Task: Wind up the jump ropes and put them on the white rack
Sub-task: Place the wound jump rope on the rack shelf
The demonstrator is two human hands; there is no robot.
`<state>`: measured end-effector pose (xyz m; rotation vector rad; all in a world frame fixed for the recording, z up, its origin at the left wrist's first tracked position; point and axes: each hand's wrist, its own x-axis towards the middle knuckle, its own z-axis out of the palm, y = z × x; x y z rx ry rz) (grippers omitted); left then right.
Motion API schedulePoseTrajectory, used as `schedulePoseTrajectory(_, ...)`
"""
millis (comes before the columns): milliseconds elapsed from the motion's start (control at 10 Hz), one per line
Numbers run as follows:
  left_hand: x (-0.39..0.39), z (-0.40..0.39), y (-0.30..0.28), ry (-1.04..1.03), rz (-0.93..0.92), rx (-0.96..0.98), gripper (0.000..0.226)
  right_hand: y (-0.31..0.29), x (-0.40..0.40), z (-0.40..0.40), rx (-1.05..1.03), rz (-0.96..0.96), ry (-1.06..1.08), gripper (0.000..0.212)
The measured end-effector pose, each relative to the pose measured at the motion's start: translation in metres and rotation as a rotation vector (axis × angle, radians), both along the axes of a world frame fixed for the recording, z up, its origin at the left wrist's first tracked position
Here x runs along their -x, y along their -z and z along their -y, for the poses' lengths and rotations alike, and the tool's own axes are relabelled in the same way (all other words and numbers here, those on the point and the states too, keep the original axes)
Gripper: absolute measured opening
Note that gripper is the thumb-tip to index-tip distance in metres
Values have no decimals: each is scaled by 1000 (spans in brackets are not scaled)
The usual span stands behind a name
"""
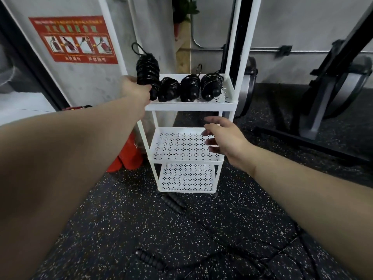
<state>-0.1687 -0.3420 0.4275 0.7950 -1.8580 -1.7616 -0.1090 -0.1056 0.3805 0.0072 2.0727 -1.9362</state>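
Rack [230, 57] top cut off; poster [73, 39] text blurred.

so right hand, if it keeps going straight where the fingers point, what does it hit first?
Probably the white rack: the right hand is open, with its fingers aimed up-left toward the gap above the middle shelf. Depth is unclear; it may pass into that gap instead.

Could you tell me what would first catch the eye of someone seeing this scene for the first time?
Probably the left hand gripping a wound black jump rope at the left end of the white rack's top shelf, beside three coiled ropes. Then the red poster on the wall, upper left.
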Motion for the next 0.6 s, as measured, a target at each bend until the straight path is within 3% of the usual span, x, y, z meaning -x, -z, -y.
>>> schedulePoseTrajectory(200,5,8,3,115,201,364,32,5,1,1,-4,7,-11,23)
schedulePoseTrajectory(300,-3,8,0,211,363,645,40,6,-2,-1,14,13,-14,21)
schedulePoseTrajectory(500,-9,23,-7,238,489,1185,35,4,-16,-16,11,12,-43,20)
schedulePoseTrajectory(600,-20,17,-8,248,481,1218,38,1,-23,-28,3,13,-48,19)
